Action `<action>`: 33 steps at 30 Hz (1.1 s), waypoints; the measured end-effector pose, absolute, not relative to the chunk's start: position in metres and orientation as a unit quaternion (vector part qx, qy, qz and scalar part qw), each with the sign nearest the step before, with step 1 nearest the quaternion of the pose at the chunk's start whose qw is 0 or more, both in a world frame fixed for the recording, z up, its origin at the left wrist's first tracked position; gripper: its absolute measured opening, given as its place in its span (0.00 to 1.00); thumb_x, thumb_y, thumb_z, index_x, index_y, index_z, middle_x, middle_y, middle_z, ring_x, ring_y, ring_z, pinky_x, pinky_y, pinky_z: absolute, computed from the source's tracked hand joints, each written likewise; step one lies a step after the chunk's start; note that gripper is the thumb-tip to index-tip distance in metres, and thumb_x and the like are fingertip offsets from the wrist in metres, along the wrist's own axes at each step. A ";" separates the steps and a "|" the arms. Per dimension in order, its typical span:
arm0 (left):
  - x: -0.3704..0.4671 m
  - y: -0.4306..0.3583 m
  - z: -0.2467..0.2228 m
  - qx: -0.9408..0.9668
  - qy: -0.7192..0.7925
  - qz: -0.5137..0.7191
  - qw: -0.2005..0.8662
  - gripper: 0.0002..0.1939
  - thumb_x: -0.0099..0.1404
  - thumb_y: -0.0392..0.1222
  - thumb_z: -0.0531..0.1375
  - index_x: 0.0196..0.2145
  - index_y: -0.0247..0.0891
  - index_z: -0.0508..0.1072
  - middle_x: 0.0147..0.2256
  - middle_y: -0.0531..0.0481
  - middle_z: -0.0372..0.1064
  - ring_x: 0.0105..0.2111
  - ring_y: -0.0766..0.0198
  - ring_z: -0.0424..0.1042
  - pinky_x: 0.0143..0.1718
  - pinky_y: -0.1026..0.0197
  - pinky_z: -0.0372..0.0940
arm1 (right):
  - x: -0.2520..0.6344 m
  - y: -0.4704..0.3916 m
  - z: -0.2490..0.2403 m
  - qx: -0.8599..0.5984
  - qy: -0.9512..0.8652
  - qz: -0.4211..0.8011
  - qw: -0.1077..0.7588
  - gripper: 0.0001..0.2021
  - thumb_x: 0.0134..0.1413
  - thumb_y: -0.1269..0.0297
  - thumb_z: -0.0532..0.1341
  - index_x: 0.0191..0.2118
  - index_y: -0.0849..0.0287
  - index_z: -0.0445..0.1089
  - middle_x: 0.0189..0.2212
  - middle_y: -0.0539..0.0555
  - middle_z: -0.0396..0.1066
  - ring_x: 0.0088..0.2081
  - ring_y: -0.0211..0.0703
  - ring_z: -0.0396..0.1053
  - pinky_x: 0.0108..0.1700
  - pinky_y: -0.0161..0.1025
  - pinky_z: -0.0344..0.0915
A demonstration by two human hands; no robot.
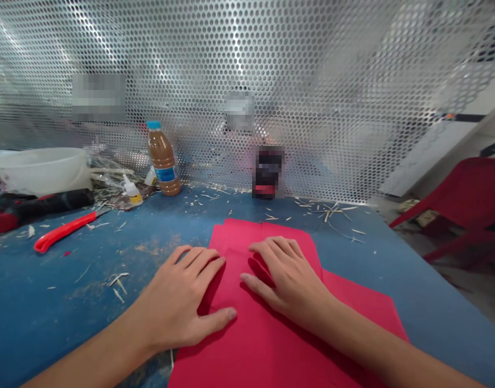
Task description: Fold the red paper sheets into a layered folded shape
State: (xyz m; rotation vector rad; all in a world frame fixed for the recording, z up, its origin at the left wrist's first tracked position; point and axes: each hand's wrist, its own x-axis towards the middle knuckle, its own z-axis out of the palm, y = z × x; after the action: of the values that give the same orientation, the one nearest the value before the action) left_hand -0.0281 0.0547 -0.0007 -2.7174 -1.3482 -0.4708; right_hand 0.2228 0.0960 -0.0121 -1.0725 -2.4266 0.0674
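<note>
Red sheets of paper or card (247, 355) lie overlapping on the blue table (121, 226), some edges jutting out at the top and right. Against their left edge rests my left hand (182, 296), fingers curved and thumb spread onto the red surface. My right hand (285, 277) sits on the upper part of the sheets, its fingers bent and apart from the thumb. Neither hand grips anything visible. The palms hide parts of the sheets, and the lower edge runs out of view.
At the left are a red-handled cutter (67, 230), a black and red tool (49, 205), a white tub (45, 170) and a small glue bottle (132, 191). A brown-filled bottle (163, 161) stands by the perforated metal sheet (304, 70). A red chair (465, 194) is at right.
</note>
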 end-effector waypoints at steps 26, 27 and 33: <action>-0.027 0.056 -0.013 -0.840 -0.504 -0.197 -0.029 0.27 0.74 0.42 0.55 0.68 0.39 0.57 0.61 0.38 0.72 0.58 0.44 0.73 0.55 0.41 0.68 | 0.222 0.094 -0.013 -0.452 -0.787 0.241 0.344 0.19 0.62 0.72 0.57 0.56 0.47 0.66 0.47 0.53 0.76 0.53 0.54 0.70 0.57 0.58 0.64; -0.027 0.057 -0.015 -0.836 -0.510 -0.201 -0.032 0.28 0.74 0.43 0.56 0.68 0.38 0.57 0.62 0.38 0.71 0.59 0.44 0.72 0.56 0.41 0.68 | 0.221 0.094 -0.014 -0.446 -0.776 0.263 0.360 0.19 0.62 0.72 0.57 0.56 0.47 0.66 0.46 0.53 0.76 0.52 0.53 0.70 0.56 0.56 0.65; -0.029 0.058 -0.017 -0.819 -0.520 -0.241 -0.035 0.28 0.74 0.44 0.57 0.68 0.43 0.57 0.62 0.40 0.70 0.60 0.45 0.71 0.58 0.42 0.67 | 0.217 0.095 -0.009 -0.404 -0.728 0.336 0.440 0.12 0.62 0.71 0.56 0.49 0.51 0.64 0.39 0.50 0.71 0.43 0.45 0.71 0.50 0.48 0.69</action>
State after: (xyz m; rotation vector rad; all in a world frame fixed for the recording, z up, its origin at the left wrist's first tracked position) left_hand -0.0287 0.0584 -0.0171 -2.6316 -1.6712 -0.7743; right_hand 0.2174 0.0954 -0.0094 -1.0042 -1.8081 0.8350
